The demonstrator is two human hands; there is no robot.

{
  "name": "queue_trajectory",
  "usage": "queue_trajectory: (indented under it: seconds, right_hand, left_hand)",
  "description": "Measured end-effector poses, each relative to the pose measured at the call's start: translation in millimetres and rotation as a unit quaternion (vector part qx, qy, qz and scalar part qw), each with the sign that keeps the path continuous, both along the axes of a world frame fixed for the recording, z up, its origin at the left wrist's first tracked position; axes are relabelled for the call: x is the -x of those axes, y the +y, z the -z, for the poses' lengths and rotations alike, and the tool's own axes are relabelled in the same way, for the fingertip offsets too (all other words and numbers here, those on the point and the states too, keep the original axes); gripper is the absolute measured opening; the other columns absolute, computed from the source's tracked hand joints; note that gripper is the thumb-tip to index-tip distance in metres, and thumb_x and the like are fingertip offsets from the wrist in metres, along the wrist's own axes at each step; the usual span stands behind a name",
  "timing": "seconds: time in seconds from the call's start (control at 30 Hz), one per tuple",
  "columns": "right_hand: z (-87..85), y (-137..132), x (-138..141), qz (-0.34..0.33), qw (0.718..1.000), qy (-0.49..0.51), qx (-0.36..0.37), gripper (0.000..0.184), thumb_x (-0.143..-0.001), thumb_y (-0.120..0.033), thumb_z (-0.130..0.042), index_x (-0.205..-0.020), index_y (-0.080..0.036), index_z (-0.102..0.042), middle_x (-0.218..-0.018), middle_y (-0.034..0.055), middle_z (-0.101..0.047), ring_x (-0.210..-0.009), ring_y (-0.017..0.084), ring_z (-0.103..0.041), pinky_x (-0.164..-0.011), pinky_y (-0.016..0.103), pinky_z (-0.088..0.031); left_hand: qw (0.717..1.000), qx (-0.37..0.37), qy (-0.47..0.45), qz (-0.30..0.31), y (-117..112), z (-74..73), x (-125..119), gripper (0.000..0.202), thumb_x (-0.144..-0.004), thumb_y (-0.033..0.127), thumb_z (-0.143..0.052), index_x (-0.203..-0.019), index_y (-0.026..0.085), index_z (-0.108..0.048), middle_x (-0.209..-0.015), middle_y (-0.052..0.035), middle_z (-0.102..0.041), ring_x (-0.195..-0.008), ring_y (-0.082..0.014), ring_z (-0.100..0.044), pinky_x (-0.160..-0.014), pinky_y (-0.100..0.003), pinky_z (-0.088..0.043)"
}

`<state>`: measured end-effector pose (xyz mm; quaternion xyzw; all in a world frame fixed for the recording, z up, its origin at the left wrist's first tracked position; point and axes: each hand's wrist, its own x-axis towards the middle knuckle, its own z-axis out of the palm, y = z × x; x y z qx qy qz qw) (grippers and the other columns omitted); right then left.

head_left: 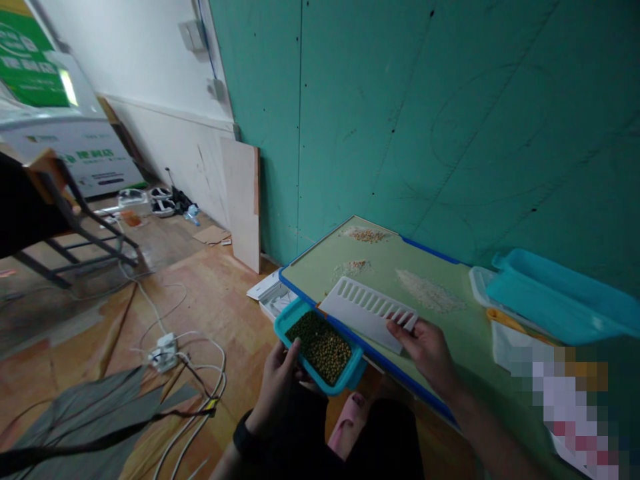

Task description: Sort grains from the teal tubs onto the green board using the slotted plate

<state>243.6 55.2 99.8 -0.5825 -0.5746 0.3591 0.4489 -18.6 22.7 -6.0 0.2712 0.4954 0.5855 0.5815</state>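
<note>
My left hand [277, 387] grips a small teal tray [350, 380] filled with green beans [320, 345], held just off the near-left edge of a green table top with a blue rim [320, 310]. My right hand [426, 350] holds the near end of a white slotted plastic scraper [363, 310] that lies flat on the table, its far edge next to the tray. Small heaps of grain lie farther back: a white rice heap [430, 292], a mixed heap [356, 267] and a tan heap [367, 235].
Stacked teal trays [555, 293] sit at the table's right on white and orange lids. A green wall [450, 120] stands behind. On the wooden floor to the left lie a power strip [165, 350] with cables, a leaning board [243, 200] and a metal frame [75, 227].
</note>
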Motion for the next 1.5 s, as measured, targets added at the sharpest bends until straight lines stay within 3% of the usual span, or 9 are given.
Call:
queue_trajectory:
  seconds: [0.2,0.4,0.63,0.83,1.1,1.27,1.5]
  right_hand:
    - [3.7,35.0,-7.4,0.079,0.995,-0.025,-0.058,0.054,-0.071,-0.069,-0.07,-0.089,-0.018,-0.075,-0.089,0.0114,-0.078,-0.089,0.033,-0.072,-0.079,0.04,-0.057]
    - [6.6,45.5,-0.6,0.006,0.997,-0.031,-0.063,0.052,-0.073,-0.068,-0.069,-0.087,-0.019,-0.076,-0.089,0.0104,-0.078,-0.088,0.031,-0.073,-0.08,0.04,-0.057]
    - [9.0,30.7,4.9,-0.055,0.997,-0.015,-0.043,0.038,-0.076,-0.059,-0.071,-0.085,-0.023,-0.076,-0.086,0.0064,-0.078,-0.086,0.029,-0.073,-0.081,0.04,-0.057]
    - [4.2,22.3,6.1,-0.045,0.998,-0.024,-0.048,0.038,-0.077,-0.058,-0.07,-0.085,-0.022,-0.077,-0.087,0.0069,-0.078,-0.085,0.029,-0.072,-0.08,0.039,-0.057]
    - [-5.4,90.6,-22.4,0.092,0.985,-0.074,-0.127,0.05,-0.076,-0.063,-0.067,-0.088,-0.016,-0.075,-0.086,0.01,-0.077,-0.083,0.029,-0.07,-0.076,0.037,-0.053]
    - [7.4,125.4,-30.6,0.109,0.977,-0.114,-0.143,0.046,-0.077,-0.059,-0.064,-0.085,-0.014,-0.074,-0.078,0.0092,-0.075,-0.073,0.026,-0.067,-0.069,0.034,-0.05]
    - [17.4,140.1,-30.2,0.087,0.976,-0.133,-0.148,0.044,-0.08,-0.057,-0.063,-0.085,-0.015,-0.074,-0.081,0.0099,-0.075,-0.072,0.025,-0.067,-0.068,0.032,-0.049]
  left_hand:
    - [1.0,-0.002,-0.002,-0.009,0.2,4.3,4.4,0.051,-0.067,0.061,-0.08,-0.085,0.018,-0.061,-0.051,0.0096,-0.049,-0.039,-0.0087,-0.05,-0.039,-0.02,-0.045]
    - [1.0,0.009,0.012,-0.02,3.5,3.6,10.9,0.052,-0.065,0.061,-0.081,-0.083,0.017,-0.061,-0.052,0.0088,-0.05,-0.041,-0.0085,-0.052,-0.041,-0.019,-0.046]
    - [1.0,0.015,0.015,-0.006,5.9,11.4,9.9,0.056,-0.065,0.063,-0.08,-0.091,0.016,-0.063,-0.051,0.0081,-0.054,-0.038,-0.0108,-0.054,-0.039,-0.022,-0.048]
    - [1.0,0.012,0.017,0.0,4.0,12.1,8.9,0.055,-0.067,0.062,-0.08,-0.092,0.016,-0.064,-0.053,0.0074,-0.054,-0.041,-0.0108,-0.056,-0.041,-0.021,-0.049]
    - [1.0,0.015,0.014,-0.005,4.3,9.9,6.8,0.053,-0.063,0.062,-0.083,-0.08,0.017,-0.06,-0.05,0.0084,-0.052,-0.037,-0.0077,-0.049,-0.038,-0.018,-0.04]
    - [1.0,-0.003,0.022,-0.014,1.6,11.8,5.9,0.046,-0.067,0.056,-0.082,-0.083,0.018,-0.063,-0.053,0.0071,-0.054,-0.042,-0.0096,-0.052,-0.04,-0.019,-0.042]
    - [1.0,0.005,0.022,-0.001,0.3,9.8,5.4,0.05,-0.067,0.061,-0.081,-0.082,0.018,-0.061,-0.049,0.0089,-0.051,-0.038,-0.0083,-0.049,-0.038,-0.018,-0.041]
